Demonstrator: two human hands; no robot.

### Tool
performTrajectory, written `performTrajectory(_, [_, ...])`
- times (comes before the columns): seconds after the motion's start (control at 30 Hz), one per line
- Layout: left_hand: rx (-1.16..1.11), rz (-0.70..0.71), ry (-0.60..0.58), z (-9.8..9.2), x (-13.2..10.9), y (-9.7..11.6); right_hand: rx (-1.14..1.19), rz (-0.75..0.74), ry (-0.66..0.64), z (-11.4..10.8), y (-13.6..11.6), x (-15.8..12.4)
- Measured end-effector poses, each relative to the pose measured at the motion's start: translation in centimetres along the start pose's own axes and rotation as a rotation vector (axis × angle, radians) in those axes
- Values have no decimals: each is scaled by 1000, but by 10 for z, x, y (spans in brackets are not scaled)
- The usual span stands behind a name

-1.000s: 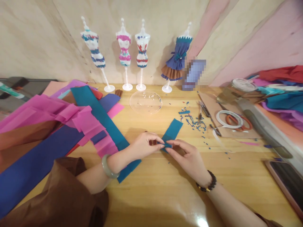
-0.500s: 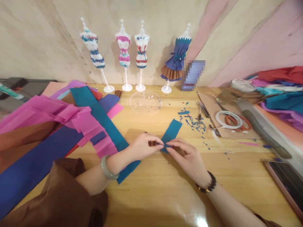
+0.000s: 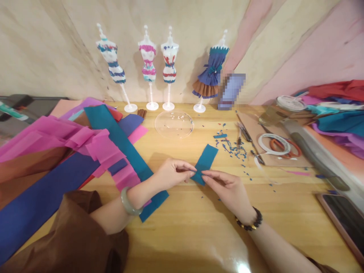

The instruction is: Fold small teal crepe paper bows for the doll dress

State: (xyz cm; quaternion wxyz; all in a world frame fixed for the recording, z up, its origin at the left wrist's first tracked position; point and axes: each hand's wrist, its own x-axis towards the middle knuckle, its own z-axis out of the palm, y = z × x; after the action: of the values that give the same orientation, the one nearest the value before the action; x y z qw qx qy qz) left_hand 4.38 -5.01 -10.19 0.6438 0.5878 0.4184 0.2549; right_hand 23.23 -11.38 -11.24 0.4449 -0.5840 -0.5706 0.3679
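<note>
A short teal paper strip point(image 3: 208, 156) slants above the wooden table point(image 3: 182, 235) in front of me. My left hand point(image 3: 174, 173) pinches its left edge near the lower end, thumb against fingertips. On the opposite edge, my right hand point(image 3: 223, 184) holds the strip between thumb and forefinger. The strip's near end shows between the two pinches. A longer teal strip point(image 3: 125, 146) passes under my left forearm, beside a pleated pink paper strip point(image 3: 99, 148).
Behind stand several white mini mannequins point(image 3: 170, 57), one in a blue and brown paper dress point(image 3: 213, 74). A clear round plate point(image 3: 174, 123) holds tiny beads. Teal scraps point(image 3: 231, 148), tape rolls point(image 3: 274, 144), a cutter point(image 3: 245, 132) and a phone point(image 3: 342, 216) lie right.
My fingertips have moved slightly apart, and the strip's near end between them now lies more open. The rest of the table looks the same.
</note>
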Motion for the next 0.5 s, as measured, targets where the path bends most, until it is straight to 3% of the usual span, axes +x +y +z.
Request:
performTrajectory(0.23, [-47, -70, -16, -2, -1, 3, 65, 17, 3, -1, 1, 2])
performTrajectory(0.5, [-51, -26, -4, -3, 1, 0, 56, 3, 22, -1, 0, 2])
